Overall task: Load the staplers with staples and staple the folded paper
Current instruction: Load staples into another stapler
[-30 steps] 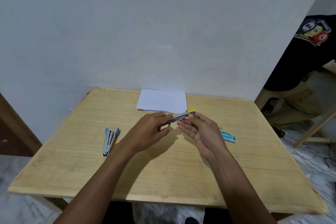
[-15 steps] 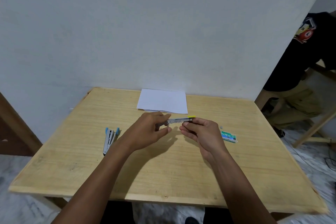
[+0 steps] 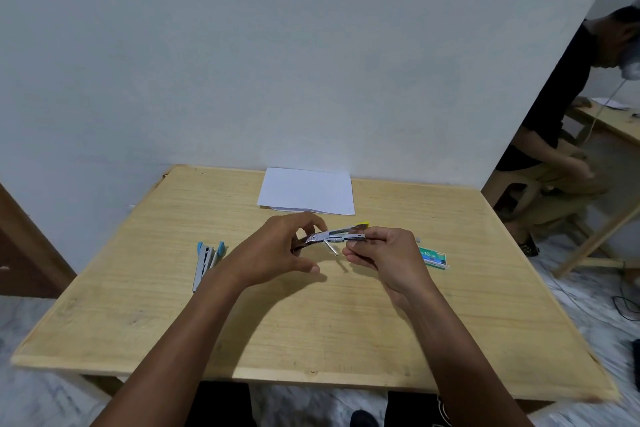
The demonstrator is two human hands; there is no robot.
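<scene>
A small metal stapler with a yellow tip point(image 3: 341, 234) is held above the middle of the wooden table point(image 3: 311, 322). My left hand point(image 3: 280, 250) grips its rear end. My right hand point(image 3: 384, 253) pinches its front end. The stapler's top is lifted a little and a thin metal rod hangs down from its middle. A second stapler with blue ends point(image 3: 207, 260) lies on the table to the left. The folded white paper point(image 3: 306, 191) lies at the table's far edge by the wall. A green staple box point(image 3: 433, 257) sits just right of my right hand.
A white wall stands right behind the table. At the right, beyond the wall's end, a person in a black shirt point(image 3: 568, 115) sits bent over near another wooden table point(image 3: 609, 121). Cables lie on the marble floor at the right.
The stapler has levelled out and opened a little, with its rod now hanging down. My right hand has curled round its front end. The person at the right has bent lower.
</scene>
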